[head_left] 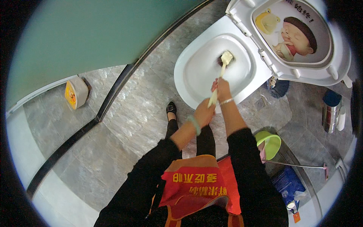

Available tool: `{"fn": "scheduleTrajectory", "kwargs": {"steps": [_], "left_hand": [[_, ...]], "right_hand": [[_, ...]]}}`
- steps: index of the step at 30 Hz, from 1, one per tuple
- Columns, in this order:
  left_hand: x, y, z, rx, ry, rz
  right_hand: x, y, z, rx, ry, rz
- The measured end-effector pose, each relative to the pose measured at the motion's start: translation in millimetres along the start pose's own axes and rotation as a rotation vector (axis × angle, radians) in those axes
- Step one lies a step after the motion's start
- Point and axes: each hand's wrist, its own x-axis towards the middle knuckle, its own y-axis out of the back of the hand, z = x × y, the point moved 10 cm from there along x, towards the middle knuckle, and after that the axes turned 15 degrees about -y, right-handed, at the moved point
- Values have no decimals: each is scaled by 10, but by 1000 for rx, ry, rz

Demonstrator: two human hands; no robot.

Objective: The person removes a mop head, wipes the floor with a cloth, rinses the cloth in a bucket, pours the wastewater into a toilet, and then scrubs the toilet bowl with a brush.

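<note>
A cream-coloured toilet brush (223,69) reaches down into the white toilet bowl (196,60), its pale head over the dark drain hole. Both of my hands grip its handle. My right hand (222,89), with a bracelet at the wrist, is wrapped round the handle nearer the head. Closer to my body, my left hand (204,112) closes on the handle's end; a pale green bangle circles that wrist. The toilet's seat and lid (332,72) stand raised, with a cartoon picture on the inside of the lid.
At the left is a green panel (87,34) beside a black-framed track (113,90), with a white and orange tub (76,92). To the right stand a blue bin (279,89), a steel canister (330,113), a lime-green bucket (272,145) and a blue bag (287,183). A red apron (200,181) covers my front.
</note>
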Motion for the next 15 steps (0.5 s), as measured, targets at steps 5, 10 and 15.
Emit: {"fn": "scheduleTrajectory", "kwargs": {"steps": [5, 10, 15], "left_hand": [[-1594, -61, 10, 30, 29, 175], [-2647, -486, -435, -446, 501, 415], [-2447, -1264, 103, -776, 682, 238]], "right_hand": [[-1294, -405, 867, -182, -238, -23], [-1651, -207, 1773, -469, -362, -137], [-1749, 713, 1385, -442, -375, 8]]}}
